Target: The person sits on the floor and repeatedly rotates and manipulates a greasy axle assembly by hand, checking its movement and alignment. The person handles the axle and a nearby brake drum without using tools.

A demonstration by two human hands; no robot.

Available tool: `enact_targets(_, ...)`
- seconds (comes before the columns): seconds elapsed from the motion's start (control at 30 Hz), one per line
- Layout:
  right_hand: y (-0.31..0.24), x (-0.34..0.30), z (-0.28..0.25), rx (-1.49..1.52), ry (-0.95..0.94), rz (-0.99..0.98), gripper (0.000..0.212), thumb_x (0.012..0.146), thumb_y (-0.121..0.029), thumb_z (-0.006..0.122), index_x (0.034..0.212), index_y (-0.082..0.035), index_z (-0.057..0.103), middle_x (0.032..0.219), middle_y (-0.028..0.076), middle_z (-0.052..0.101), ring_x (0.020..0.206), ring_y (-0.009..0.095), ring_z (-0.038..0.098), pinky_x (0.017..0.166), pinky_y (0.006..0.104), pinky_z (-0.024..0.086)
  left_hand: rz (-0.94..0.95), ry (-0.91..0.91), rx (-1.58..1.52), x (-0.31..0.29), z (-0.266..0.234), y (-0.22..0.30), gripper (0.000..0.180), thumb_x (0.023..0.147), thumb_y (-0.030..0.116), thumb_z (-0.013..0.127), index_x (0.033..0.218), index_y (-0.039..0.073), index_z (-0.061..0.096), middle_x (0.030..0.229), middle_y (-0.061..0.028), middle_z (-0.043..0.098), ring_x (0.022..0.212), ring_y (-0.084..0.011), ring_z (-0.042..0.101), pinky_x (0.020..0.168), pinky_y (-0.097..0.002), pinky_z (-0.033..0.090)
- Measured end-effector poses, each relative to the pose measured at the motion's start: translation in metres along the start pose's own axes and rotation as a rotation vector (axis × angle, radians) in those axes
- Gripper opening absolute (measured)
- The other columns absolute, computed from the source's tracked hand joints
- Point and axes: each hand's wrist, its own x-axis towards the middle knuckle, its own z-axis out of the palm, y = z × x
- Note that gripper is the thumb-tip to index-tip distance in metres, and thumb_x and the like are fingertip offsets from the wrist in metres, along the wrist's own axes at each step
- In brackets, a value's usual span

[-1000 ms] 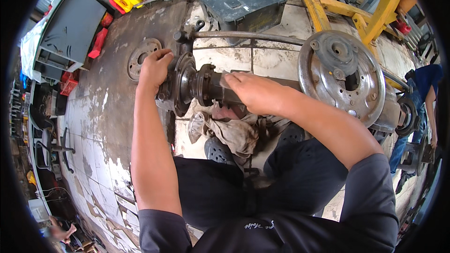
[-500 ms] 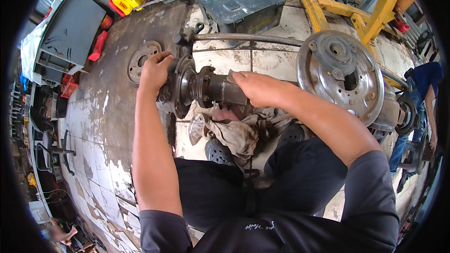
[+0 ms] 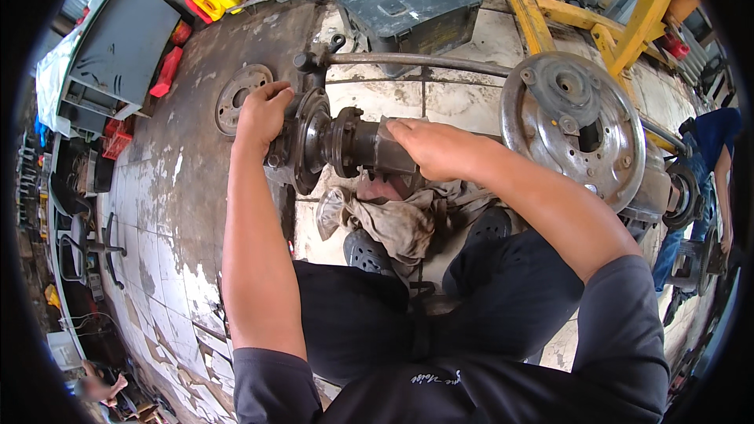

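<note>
A dark metal axle lies across in front of me, with a round flanged hub at its left end. My left hand has its fingers curled over the outer end of this hub. On the axle tube, my right hand presses a thin grey-brown sheet that looks like sandpaper, its fingers closed over it. A round metal brake backing plate stands upright at the right of the axle. A dirty beige rag lies below the tube, beside a reddish piece partly hidden under the axle.
Behind the axle runs a long steel rod, and past it stands a dark lidded box. A round metal plate lies on the floor at left. Yellow steel framing rises at back right; another person is at far right.
My right hand stays on the tube, where slightly more of the sheet shows at its fingertips. My left hand keeps its place on the hub. The view has shifted very slightly.
</note>
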Motion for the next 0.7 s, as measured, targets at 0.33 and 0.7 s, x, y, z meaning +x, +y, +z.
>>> enact_targets(0.33, 0.009, 0.006, 0.002, 0.008, -0.023, 0.018, 0.069, 0.077, 0.014, 0.052, 0.144, 0.009, 0.037, 0.139, 0.028, 0.051, 0.127, 0.039, 0.054, 0.105, 0.0413, 0.046, 0.016, 0.026, -0.012, 0.000, 0.001, -0.003, 0.040, 0.090, 0.028, 0.065, 0.122, 0.004, 0.070, 0.113, -0.0159, 0.072, 0.107, -0.0250, 0.065, 0.095, -0.0349, 0.047)
enact_targets(0.7, 0.031, 0.015, 0.017, -0.007, 0.074, -0.002, 0.041, 0.082, 0.006, 0.056, 0.123, 0.005, 0.051, 0.115, 0.025, 0.065, 0.110, 0.041, 0.063, 0.090, 0.0462, 0.052, -0.005, 0.005, -0.032, 0.003, 0.002, -0.006, 0.039, 0.093, 0.030, 0.064, 0.124, 0.006, 0.070, 0.117, -0.0126, 0.071, 0.112, -0.0213, 0.062, 0.098, -0.0321, 0.044)
